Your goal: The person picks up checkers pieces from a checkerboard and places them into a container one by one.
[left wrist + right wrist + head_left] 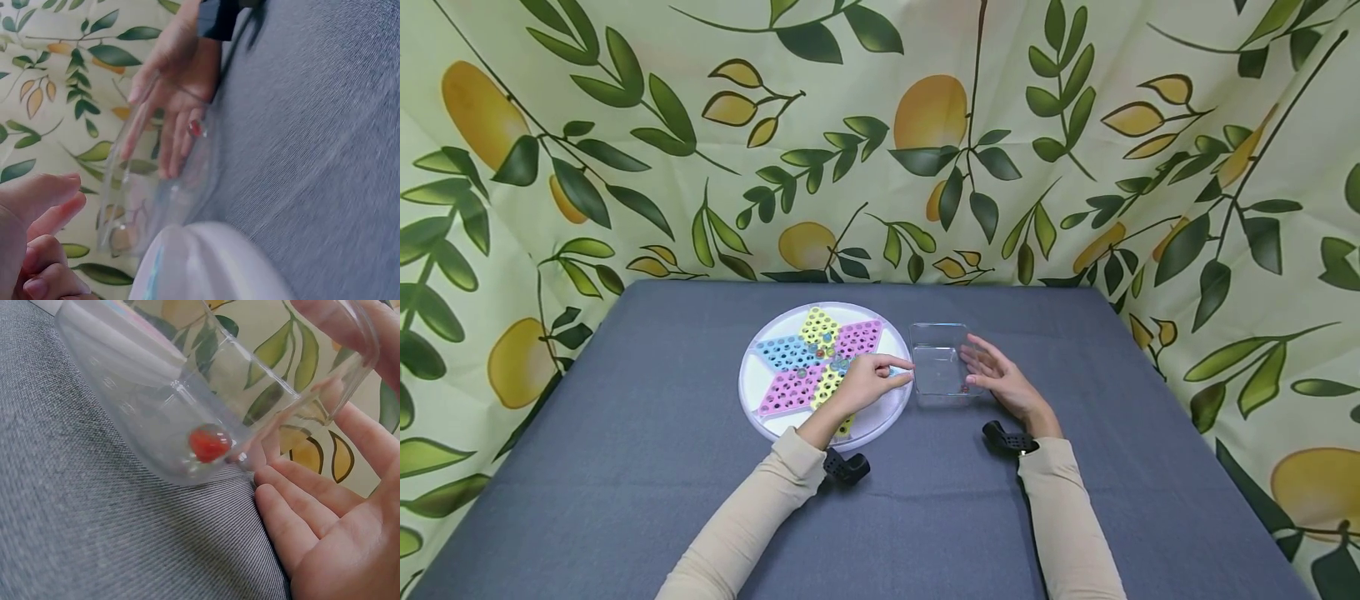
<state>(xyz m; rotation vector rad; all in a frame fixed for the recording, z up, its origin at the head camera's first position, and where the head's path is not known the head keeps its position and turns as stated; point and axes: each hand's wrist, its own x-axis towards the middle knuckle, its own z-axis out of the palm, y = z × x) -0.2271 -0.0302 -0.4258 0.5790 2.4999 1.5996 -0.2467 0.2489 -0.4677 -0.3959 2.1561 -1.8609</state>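
Observation:
A clear plastic box (936,367) stands on the cloth, right of a round white Chinese checkers board (752,375). One red-and-clear marble (210,444) lies in the box's near right corner. My left hand (867,383) hovers over the board's right part, thumb and forefinger reaching toward the box's left side with a small gap between the tips. Its other fingers are bent, and I see nothing between them. At the box's right side is my right hand (1011,387), fingers extended and palm toward the box; its fingertips lie against or very near the wall.
Several marbles (827,338) sit in the holes of the board's coloured star; the left hand covers part of it. A grey-blue cloth (647,433) covers the table. Behind hangs a leaf-patterned curtain (850,75). Each wrist wears a black camera mount (847,468).

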